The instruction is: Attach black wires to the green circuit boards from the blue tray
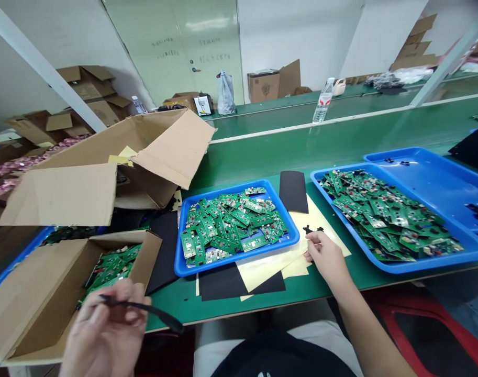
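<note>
My left hand point(103, 330) is low at the left, above a cardboard box point(124, 241) of green circuit boards point(113, 269). It pinches a thin black foam strip point(152, 310). My right hand point(327, 256) rests on a yellow backing sheet point(270, 267), next to small black cut pieces point(313, 229). Its fingers hold nothing that I can see. A blue tray point(239, 259) of green circuit boards point(231, 222) lies left of that hand, and a larger blue tray point(403, 267) of similar boards point(388, 214) lies to its right. A black foam sheet point(292, 191) stands beyond the yellow sheet.
A large open carton point(152, 152) overhangs the green workbench point(242, 167) at the left. Another blue tray point(431, 178) lies at the far right. Beyond them stand a raised rail, a water bottle point(323, 102) and a second bench. Cardboard boxes are stacked by the walls.
</note>
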### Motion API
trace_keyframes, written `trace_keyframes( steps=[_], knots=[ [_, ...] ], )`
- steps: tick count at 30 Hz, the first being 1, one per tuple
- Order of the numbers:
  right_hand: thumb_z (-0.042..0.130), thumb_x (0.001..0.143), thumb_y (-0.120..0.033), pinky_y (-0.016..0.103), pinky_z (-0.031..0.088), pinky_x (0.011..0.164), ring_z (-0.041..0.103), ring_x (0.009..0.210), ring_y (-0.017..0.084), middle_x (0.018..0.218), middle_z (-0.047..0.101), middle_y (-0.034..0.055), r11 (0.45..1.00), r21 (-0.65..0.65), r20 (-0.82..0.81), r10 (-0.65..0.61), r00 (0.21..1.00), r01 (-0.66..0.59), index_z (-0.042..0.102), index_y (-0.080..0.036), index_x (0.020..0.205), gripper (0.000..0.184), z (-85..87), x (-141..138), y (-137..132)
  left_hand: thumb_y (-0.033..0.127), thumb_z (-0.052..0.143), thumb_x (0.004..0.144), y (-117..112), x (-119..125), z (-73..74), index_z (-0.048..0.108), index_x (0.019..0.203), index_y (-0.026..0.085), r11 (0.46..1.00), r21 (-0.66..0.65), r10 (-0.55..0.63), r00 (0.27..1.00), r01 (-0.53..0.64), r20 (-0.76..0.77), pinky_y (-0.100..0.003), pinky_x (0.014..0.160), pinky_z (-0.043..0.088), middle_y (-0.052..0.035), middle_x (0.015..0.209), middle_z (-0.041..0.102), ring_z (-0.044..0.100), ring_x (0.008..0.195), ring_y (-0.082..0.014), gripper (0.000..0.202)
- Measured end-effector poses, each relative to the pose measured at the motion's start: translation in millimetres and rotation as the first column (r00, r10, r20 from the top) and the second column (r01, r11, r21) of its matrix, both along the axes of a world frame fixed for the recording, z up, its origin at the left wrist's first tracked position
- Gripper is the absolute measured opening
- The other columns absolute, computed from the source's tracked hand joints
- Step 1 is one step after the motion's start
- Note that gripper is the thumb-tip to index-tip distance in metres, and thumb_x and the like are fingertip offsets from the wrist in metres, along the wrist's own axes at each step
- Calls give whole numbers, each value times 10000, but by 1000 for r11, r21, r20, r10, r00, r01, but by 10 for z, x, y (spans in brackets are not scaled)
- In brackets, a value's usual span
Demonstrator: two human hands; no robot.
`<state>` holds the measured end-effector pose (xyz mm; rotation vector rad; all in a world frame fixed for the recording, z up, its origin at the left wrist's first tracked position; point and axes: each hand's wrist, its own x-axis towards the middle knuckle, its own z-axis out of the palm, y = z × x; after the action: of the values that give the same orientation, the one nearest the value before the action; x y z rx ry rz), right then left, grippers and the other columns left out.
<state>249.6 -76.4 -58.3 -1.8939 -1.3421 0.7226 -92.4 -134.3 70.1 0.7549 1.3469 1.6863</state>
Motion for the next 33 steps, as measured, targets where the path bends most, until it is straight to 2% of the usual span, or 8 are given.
trace_keyframes(
  steps=[5,8,10,13,18,22,24,33],
  knots=[
    [503,796,-400,385,497,625,609,712,231,1128,530,171,979,162,121,-141,983,120,567,-165,1100,389,225,-141,-78,336,790,613,40,555,-49,748,785,276,933,26,-360,932,359,34,-207,428,467,-38,783,682,558,498,-103,187],
    [475,850,-458,330,526,664,619,823,221,1086,585,141,956,257,-155,182,971,-138,584,-183,1074,371,453,-294,-228,289,707,735,51,769,-170,734,948,298,813,25,-579,813,581,-56,-228,523,504,-68,906,690,614,603,-128,215],
    [475,867,-469,321,527,751,631,874,213,1014,646,110,880,279,-329,463,823,-383,616,-194,1036,352,580,-418,-315,259,679,763,86,893,-225,715,1006,305,728,15,-680,724,686,-121,-222,537,501,-81,1022,665,622,657,-133,251],
    [526,856,-421,307,509,784,641,861,206,910,690,78,819,312,-346,571,745,-482,661,-196,908,269,679,-546,-353,276,637,796,178,1028,-268,681,1079,300,651,5,-744,639,759,-195,-233,548,507,-87,1070,638,618,686,-139,288],
    [499,860,-386,266,479,658,613,683,175,689,662,33,869,239,-255,487,835,-433,644,-184,698,297,650,-494,-283,272,531,854,457,1038,-354,694,1006,244,692,-113,-616,502,713,-607,-321,717,537,-92,1079,629,624,889,-203,224],
    [452,869,-414,255,458,609,598,644,170,639,633,26,903,117,-255,429,866,-413,603,-177,666,347,594,-377,-270,235,486,876,836,1021,-479,663,964,198,792,-173,-362,222,586,-905,-391,877,488,-90,1018,625,587,999,-224,201],
    [447,866,-433,258,454,608,593,648,171,645,625,27,911,98,-254,412,875,-401,591,-178,678,348,596,-335,-257,213,543,842,1027,1070,-545,625,1034,175,837,-276,-307,-12,473,-952,-413,907,464,-112,1094,583,548,1060,-253,212],
    [418,887,-410,282,434,618,568,658,175,669,603,31,868,190,-110,483,868,-459,566,-180,708,327,838,-291,-4,122,668,699,1396,1271,-653,588,810,162,839,-326,-335,-59,437,-940,-427,812,435,-87,912,556,523,945,-288,142]
  ],
)
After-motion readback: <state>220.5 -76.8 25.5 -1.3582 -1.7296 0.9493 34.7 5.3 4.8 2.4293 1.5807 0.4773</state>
